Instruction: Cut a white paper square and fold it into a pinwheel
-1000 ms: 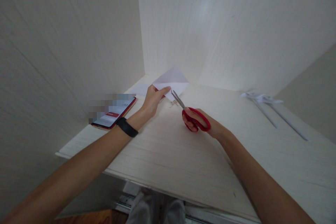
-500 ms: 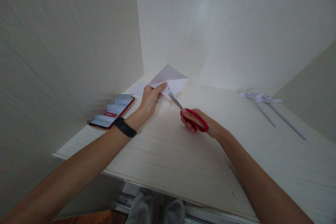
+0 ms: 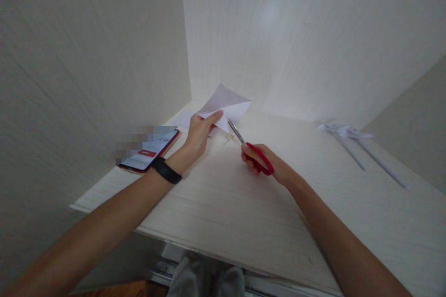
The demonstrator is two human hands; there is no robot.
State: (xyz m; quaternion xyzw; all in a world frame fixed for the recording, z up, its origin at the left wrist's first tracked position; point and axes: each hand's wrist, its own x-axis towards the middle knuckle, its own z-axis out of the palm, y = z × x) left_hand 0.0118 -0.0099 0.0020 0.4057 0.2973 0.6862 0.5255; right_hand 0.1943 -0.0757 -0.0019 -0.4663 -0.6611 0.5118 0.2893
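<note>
Home desk nook, pale wood-grain desk (image 3: 244,204), matching wall panels (image 3: 296,32), phone (image 3: 148,151)

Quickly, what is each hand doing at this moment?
Left hand: closed, pinching the folded white paper.
Right hand: closed on the red scissors, blades at the paper's edge.

Red-handled scissors (image 3: 251,151), white paper (image 3: 228,106), black wristband (image 3: 167,170), red-edged phone (image 3: 149,150), pale wood-grain table (image 3: 244,204).

Soft even indoor light, bright glare patch on back wall, wide-angle stretching at edges, slightly soft focus
</note>
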